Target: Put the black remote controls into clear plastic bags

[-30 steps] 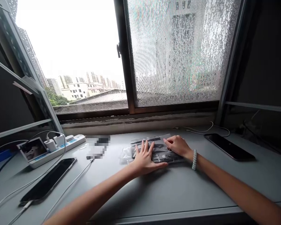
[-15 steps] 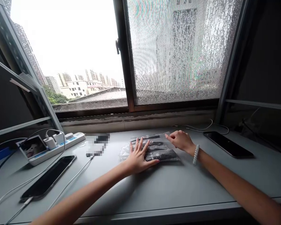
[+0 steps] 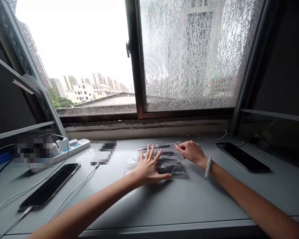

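A clear plastic bag [image 3: 173, 169] with several dark strip-like items inside lies flat on the grey desk, in the middle of the head view. My left hand [image 3: 148, 167] rests on it palm down, fingers spread, covering part of its left half. At the bag's far right corner is my right hand [image 3: 191, 152], its fingers curled and the thumb and forefinger closed on the edge. What the pinch holds beyond that edge is hidden. A pale beaded bracelet [image 3: 208, 167] circles the right wrist.
A charging phone [image 3: 49, 187] with white cables lies at the left, near a white power strip [image 3: 77, 147]. Another dark phone or tablet [image 3: 243, 156] lies at the right. Behind the grey desk [image 3: 189, 205] is a rain-streaked window [image 3: 189, 59].
The bag's near right corner has shifted slightly left. My left hand has slid a little to the right, thumb reaching further out. My right hand keeps nearly the same place.
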Tool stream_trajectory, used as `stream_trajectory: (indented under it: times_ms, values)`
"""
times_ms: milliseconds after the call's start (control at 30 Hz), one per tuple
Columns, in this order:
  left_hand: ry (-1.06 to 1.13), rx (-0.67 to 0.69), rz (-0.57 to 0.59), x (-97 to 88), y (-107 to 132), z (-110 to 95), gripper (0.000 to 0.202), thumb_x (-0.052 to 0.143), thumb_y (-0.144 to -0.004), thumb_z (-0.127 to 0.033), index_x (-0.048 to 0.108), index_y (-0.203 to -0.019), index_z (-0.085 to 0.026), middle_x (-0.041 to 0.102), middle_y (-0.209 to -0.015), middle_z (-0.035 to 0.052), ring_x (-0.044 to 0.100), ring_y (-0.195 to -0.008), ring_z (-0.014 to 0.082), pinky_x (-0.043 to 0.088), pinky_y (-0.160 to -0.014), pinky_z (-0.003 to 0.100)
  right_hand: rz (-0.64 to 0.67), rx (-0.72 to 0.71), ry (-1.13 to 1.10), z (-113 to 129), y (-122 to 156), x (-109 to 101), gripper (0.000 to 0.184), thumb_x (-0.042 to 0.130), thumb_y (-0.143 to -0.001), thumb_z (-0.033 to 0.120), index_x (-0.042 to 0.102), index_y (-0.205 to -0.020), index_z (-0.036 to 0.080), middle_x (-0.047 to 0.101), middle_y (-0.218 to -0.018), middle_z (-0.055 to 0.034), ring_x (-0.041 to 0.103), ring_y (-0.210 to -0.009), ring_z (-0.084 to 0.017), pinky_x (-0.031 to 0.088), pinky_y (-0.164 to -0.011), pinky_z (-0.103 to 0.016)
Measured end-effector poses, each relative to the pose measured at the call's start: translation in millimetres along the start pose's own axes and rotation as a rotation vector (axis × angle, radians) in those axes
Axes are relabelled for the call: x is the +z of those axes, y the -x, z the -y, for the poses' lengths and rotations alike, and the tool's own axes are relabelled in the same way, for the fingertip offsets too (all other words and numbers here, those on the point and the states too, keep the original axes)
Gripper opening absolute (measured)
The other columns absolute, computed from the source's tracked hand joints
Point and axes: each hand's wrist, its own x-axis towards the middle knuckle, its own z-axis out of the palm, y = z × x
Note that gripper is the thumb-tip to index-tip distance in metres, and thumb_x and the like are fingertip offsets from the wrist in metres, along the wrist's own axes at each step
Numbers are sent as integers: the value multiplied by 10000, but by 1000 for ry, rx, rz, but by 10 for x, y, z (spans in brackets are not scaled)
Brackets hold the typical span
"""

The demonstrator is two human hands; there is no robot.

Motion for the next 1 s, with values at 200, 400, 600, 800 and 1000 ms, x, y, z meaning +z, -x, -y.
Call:
stream_trajectory:
  times_ms: [200,400,600,800,1000]
  values:
    - [64,-12,83,25,-225,106,1145,422,-500,-867,64,-1421,-289,-9,-1491,133,-88,-1336,369,13,-1005,645,-13,-7,10,-5,12,-10,508,360,-855,445,460,-427,191,578,-456,9,514,-516,-123,259,-508,-237]
    - [61,1,84,80,-346,226,1092,433,-510,-856,123,-1411,-321,96,-1487,133,14,-1347,376,29,-1002,648,-36,-15,8,20,29,-14,486,364,-852,438,508,-454,199,596,-486,21,542,-549,-117,265,-521,-225]
    - [35,7,33,147,-600,364,1068,401,-524,-864,162,-1407,-312,161,-1472,144,87,-1344,368,58,-1005,638,43,-3,27,-3,35,37,468,366,-845,445,549,-482,213,615,-521,27,558,-586,-125,265,-524,-227]
    - [-1,24,-32,205,-759,415,1056,418,-530,-853,207,-1401,-294,226,-1456,132,145,-1337,352,88,-1042,566,118,58,43,-166,-6,95,441,378,-826,449,585,-511,220,628,-557,26,560,-586,-121,280,-525,-224]
    - [28,-40,-284,300,-634,502,738,192,-797,-710,291,-1375,-262,308,-1428,102,236,-1324,266,141,-1070,451,158,135,87,-278,-30,112,388,394,-811,444,614,-567,238,644,-610,23,579,-654,-146,280,-525,-231]
